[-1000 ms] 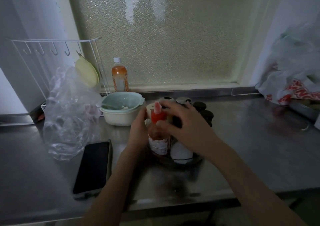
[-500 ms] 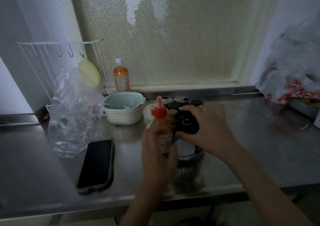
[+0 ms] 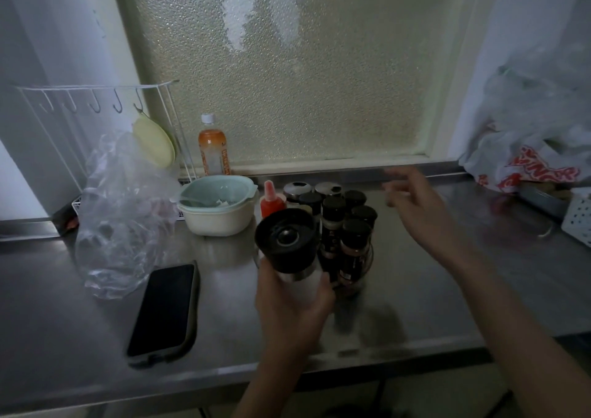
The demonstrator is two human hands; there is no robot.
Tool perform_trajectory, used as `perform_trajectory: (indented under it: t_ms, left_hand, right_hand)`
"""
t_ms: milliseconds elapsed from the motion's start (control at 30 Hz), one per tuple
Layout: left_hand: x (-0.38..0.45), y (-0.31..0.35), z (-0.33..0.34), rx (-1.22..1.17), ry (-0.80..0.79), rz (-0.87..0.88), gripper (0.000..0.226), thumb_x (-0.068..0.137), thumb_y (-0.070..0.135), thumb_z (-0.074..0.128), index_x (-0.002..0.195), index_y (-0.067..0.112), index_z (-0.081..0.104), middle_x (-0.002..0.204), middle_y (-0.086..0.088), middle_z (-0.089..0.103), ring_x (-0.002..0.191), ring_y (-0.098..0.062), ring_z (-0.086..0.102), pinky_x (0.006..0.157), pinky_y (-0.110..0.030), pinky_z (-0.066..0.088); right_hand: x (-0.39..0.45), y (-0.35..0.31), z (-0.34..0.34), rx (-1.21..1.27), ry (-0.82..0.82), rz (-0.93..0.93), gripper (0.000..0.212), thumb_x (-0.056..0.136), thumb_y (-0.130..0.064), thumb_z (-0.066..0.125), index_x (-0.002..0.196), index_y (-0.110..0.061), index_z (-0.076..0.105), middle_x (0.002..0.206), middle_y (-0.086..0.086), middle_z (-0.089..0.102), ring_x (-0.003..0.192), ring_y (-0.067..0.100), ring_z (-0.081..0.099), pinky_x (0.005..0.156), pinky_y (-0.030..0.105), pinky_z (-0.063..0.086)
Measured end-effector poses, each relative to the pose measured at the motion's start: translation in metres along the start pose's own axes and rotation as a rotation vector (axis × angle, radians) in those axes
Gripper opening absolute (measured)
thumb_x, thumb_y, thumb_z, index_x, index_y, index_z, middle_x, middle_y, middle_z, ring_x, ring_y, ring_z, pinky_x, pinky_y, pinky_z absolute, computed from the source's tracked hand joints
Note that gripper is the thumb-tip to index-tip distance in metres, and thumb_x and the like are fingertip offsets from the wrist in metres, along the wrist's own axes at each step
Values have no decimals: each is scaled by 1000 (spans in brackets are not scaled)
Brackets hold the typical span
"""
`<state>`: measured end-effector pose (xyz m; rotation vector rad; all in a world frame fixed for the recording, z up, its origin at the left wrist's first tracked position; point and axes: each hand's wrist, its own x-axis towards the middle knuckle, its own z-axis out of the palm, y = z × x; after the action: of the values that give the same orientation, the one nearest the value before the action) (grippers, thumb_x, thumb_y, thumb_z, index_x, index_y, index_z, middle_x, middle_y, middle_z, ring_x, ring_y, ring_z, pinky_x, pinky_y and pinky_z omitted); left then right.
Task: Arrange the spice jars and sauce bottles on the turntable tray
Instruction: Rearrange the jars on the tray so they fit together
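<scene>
My left hand (image 3: pixel 292 305) grips a grinder (image 3: pixel 287 241) with a wide black top and pale body, lifted in front of the turntable tray (image 3: pixel 367 265). Several dark-lidded spice jars (image 3: pixel 355 248) crowd the tray, and two silver-lidded jars (image 3: pixel 297 189) stand at its back. A red-capped sauce bottle (image 3: pixel 271 200) rises at the tray's left, its lower part hidden behind the grinder. My right hand (image 3: pixel 415 200) hovers to the right of the jars, fingers spread, holding nothing, slightly blurred.
A black phone (image 3: pixel 164 309) lies at the left front. Beside it stands a crumpled clear plastic bag (image 3: pixel 124 213). A cream bowl with a mint strainer (image 3: pixel 217 205), an orange drink bottle (image 3: pixel 212 149) and a white wire rack (image 3: pixel 96 104) sit behind. Plastic bags (image 3: pixel 537 129) and a white basket (image 3: pixel 579 216) fill the right.
My left hand let go of the red-capped bottle and now holds the black-topped grinder. My right hand released the grinder and swung out to the right, open.
</scene>
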<state>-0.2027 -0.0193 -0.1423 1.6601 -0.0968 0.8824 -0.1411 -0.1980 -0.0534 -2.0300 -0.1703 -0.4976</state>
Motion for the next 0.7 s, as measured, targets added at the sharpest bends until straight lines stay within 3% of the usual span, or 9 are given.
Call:
perform_trajectory:
  t_ms: [67,167,300,367,433,533,700]
  left_hand:
    - [0,-3,-4,-20,3,20,42,63,42,63,102,36,50,95,17,61,92,14,57,73,-3,42]
    - [2,-6,-5,-84,31,-11,34,63,39,62,95,34,53,86,17,64,86,13,59,68,-2,43]
    - [6,-13,-9,-112,77,-70,31,62,39,62,92,38,54,90,30,65,84,8,62,67,-5,45]
    - [6,-16,-13,-132,116,-114,30,61,41,62,90,43,56,88,28,66,81,3,63,67,-11,48]
    - [5,-17,-14,-173,133,-173,28,60,42,62,86,51,57,86,25,66,78,0,63,67,-20,49]
    - [5,-15,-16,-184,133,-183,26,60,41,62,83,54,57,83,23,66,75,1,62,65,-22,49]
    - [5,-15,-17,-147,95,-139,27,65,36,66,87,47,56,86,24,66,80,-1,64,64,-13,50]
  right_hand:
    - [17,27,-3,-151,-176,137,45,88,-10,53,128,-29,45,129,5,54,95,21,58,76,27,43]
    - [29,38,4,-146,-439,117,63,84,4,48,134,-33,38,132,-2,48,87,20,59,73,31,49]
    - [47,35,4,-234,-584,1,64,81,11,56,134,-20,38,123,-5,44,85,-16,52,60,6,44]
    - [58,38,4,-281,-594,-57,56,81,-1,66,126,-24,41,126,-8,45,114,-6,48,80,13,46]
    - [65,38,3,-333,-620,-84,53,79,-13,72,121,-28,43,129,-9,47,127,10,43,95,30,46]
    - [70,31,7,-408,-664,-118,60,77,-12,73,125,-32,44,126,-8,51,103,24,60,87,37,51]
    - [75,26,9,-478,-591,-210,36,80,-9,69,110,-24,55,101,4,61,76,16,57,61,8,41]
